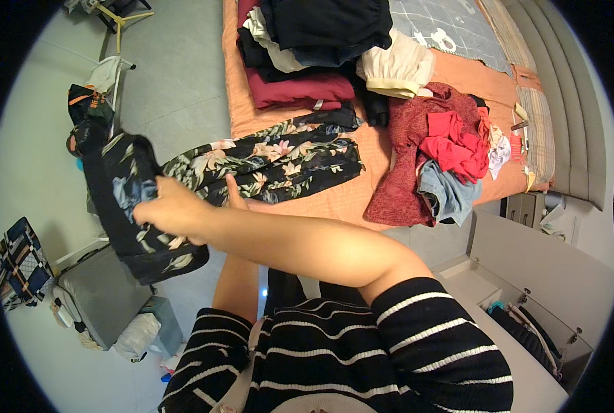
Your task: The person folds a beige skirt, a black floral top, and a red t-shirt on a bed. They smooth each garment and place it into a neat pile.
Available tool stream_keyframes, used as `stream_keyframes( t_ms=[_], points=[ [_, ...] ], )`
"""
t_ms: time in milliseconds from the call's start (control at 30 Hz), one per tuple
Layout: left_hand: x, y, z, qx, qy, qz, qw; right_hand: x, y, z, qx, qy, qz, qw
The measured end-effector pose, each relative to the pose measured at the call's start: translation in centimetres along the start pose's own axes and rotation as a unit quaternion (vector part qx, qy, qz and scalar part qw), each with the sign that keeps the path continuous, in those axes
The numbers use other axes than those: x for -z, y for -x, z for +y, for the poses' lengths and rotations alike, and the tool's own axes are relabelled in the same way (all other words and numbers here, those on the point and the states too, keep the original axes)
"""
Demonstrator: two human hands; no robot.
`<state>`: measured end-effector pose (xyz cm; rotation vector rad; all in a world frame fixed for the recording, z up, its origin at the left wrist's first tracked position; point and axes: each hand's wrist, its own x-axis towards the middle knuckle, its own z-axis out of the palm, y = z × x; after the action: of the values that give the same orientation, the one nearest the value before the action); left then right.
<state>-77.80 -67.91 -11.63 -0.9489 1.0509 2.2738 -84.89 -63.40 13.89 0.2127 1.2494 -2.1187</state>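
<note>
One right hand (169,208) clutches a black flower-printed cloth garment (269,160), fingers closed. The left hand's (234,193) grip is unclear.

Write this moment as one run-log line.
right hand: gripping dark floral garment | left hand: by garment, partly hidden, hold unclear | orange bed: garment partly spread on it

We see the right hand (161,210), arm crossed over the left, gripping a floral garment (279,153); its far end lies on the orange bed (320,210). Left hand (238,197) by the cloth, grip unclear. Beyond, we note stacked clothes (324,31).
</note>
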Motion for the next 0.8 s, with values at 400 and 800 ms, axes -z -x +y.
stream_keyframes(
  t_ms=[400,800],
  points=[
    [-0.7,-1.2,3.9,-0.29,-0.11,0.086,0.947,-3.2,-2.4,3.1,0.004,-0.075,-0.098,0.992],
    [6.1,-9.2,5.7,-0.177,0.059,0.143,0.972,16.0,-3.0,4.2,-0.04,-0.251,-0.069,0.965]
  ],
)
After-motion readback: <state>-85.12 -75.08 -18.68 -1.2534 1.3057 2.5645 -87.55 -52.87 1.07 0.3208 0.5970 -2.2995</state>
